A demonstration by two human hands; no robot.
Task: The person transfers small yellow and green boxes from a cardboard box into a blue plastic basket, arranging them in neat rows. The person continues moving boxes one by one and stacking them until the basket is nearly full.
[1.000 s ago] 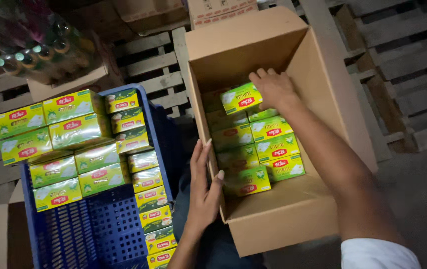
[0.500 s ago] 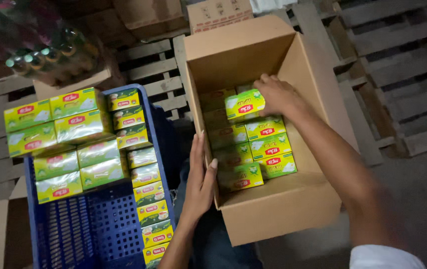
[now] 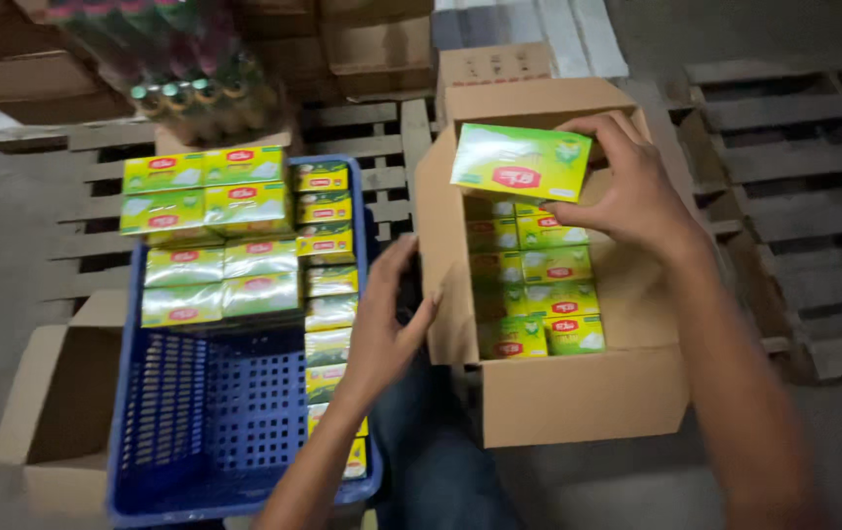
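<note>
My right hand (image 3: 632,191) holds a yellow-green tea box (image 3: 520,162) lifted above the open cardboard carton (image 3: 578,393). Inside the carton lie several more of the same boxes (image 3: 539,294) in rows. My left hand (image 3: 388,324) rests flat against the carton's left wall, fingers spread, holding nothing. To the left stands a blue plastic crate (image 3: 215,432) with stacked yellow-green boxes (image 3: 205,236) at its far end and a column of smaller boxes (image 3: 327,265) along its right side.
Wooden pallets (image 3: 794,196) cover the floor to the right and behind. A shrink-wrapped pack of bottles (image 3: 195,69) and brown cartons (image 3: 372,39) stand at the back. An empty open carton (image 3: 62,393) lies left of the crate.
My right hand has lifted one tea box out of the carton and raised it above the rows. The view has shifted, and my left hand stays on the carton's wall.
</note>
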